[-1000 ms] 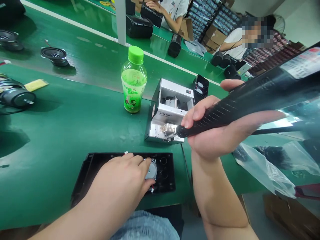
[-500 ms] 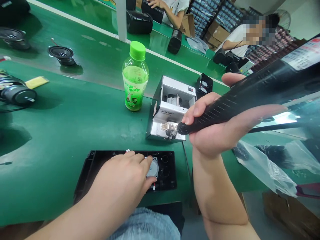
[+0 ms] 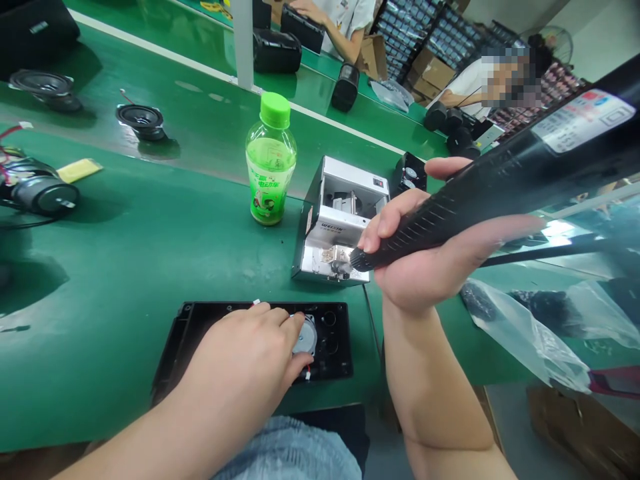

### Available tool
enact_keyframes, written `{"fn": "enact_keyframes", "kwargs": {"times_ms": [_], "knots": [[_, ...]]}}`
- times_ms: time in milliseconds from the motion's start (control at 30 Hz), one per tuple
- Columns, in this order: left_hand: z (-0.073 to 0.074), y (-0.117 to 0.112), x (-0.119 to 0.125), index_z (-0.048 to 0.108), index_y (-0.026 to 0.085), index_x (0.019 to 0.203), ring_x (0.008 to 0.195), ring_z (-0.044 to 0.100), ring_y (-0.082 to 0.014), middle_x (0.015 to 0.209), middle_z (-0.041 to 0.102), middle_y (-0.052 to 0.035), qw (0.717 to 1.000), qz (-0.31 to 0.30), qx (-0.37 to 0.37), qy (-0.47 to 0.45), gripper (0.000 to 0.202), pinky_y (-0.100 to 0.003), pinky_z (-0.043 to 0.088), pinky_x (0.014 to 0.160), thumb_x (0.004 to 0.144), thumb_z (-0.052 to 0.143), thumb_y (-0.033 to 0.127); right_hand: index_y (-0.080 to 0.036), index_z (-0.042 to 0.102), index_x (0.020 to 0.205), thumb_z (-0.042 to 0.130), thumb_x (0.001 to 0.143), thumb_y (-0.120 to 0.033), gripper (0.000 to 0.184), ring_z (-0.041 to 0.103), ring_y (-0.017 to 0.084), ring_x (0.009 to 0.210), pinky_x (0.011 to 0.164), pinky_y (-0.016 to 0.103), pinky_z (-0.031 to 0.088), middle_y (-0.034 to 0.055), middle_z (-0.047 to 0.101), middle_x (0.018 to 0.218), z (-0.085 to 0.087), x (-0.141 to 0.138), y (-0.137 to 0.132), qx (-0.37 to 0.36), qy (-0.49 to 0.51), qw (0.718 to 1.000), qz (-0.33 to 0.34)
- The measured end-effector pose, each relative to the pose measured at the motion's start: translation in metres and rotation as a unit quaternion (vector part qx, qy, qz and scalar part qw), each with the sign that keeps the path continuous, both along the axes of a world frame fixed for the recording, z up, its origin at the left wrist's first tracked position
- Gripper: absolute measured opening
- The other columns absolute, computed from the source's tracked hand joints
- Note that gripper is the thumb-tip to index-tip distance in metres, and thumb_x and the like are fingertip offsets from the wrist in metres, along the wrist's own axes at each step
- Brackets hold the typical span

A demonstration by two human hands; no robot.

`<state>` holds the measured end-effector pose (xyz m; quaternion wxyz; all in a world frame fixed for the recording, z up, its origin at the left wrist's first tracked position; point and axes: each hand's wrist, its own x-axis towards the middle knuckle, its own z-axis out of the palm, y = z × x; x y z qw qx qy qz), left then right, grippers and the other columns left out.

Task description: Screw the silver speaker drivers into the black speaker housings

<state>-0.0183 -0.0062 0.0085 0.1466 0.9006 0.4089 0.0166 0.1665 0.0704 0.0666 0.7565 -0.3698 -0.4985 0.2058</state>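
- right hand (image 3: 425,267): narrow, closed around the ribbed black grip of an electric screwdriver (image 3: 440,213), which slants up past the right of the view;
- the screwdriver's tip sits at the front tray of a silver screw feeder (image 3: 340,213), touching or just beside it, I cannot tell which;
- left hand (image 3: 240,350): palm down, fingers spread, pressing rather than gripping; its fingertips rest on the edge of a round metal speaker driver (image 3: 306,337);
- the driver sits in a black plastic speaker housing (image 3: 333,353), lying flat on a green bench belt (image 3: 125,267), with thin wires (image 3: 307,375) beside it;
- a green-capped drink bottle (image 3: 271,160) stands upright beside the feeder;
- a clear plastic bag (image 3: 525,337) lies right of the right forearm;
- loose speakers (image 3: 141,121) sit on the next belt; a co-worker's hand (image 3: 307,8) rests beyond, on a black speaker cabinet (image 3: 301,20).
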Motion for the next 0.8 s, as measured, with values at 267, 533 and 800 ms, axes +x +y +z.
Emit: {"fn": "enact_keyframes", "kwargs": {"times_ms": [267, 533, 800], "knots": [[0.004, 0.003, -0.004, 0.079, 0.020, 0.132, 0.102, 0.079, -0.0362, 0.115, 0.084, -0.0112, 1.000, -0.005, -0.011, 0.007, 0.038, -0.056, 0.067, 0.087, 0.099, 0.076, 0.037, -0.031, 0.071, 0.123, 0.042, 0.101, -0.081, 0.062, 0.050, 0.015, 0.040, 0.038, 0.030, 0.039, -0.0055, 0.056, 0.060, -0.001, 0.006, -0.004, -0.039, -0.011, 0.997, 0.067], [-0.002, 0.005, -0.012, 0.077, 0.022, 0.138, 0.103, 0.080, -0.0332, 0.121, 0.084, -0.0091, 0.999, -0.023, -0.015, -0.030, 0.043, -0.056, 0.066, 0.096, 0.096, 0.079, 0.031, -0.032, 0.068, 0.112, 0.064, 0.085, -0.088, 0.062, 0.057, 0.019, 0.038, 0.033, 0.033, 0.044, -0.0085, 0.062, 0.058, 0.041, 0.006, -0.048, -0.119, 0.057, 0.988, 0.082], [-0.010, 0.005, -0.012, 0.080, 0.021, 0.122, 0.096, 0.081, -0.0353, 0.115, 0.085, -0.0105, 0.996, -0.051, 0.045, -0.056, 0.028, -0.053, 0.068, 0.081, 0.095, 0.076, 0.030, -0.031, 0.070, 0.119, 0.065, 0.094, -0.075, 0.051, 0.063, 0.017, 0.049, 0.045, 0.032, 0.054, -0.0056, 0.066, 0.064, 0.039, 0.003, -0.059, -0.151, 0.068, 0.983, 0.084]]}}
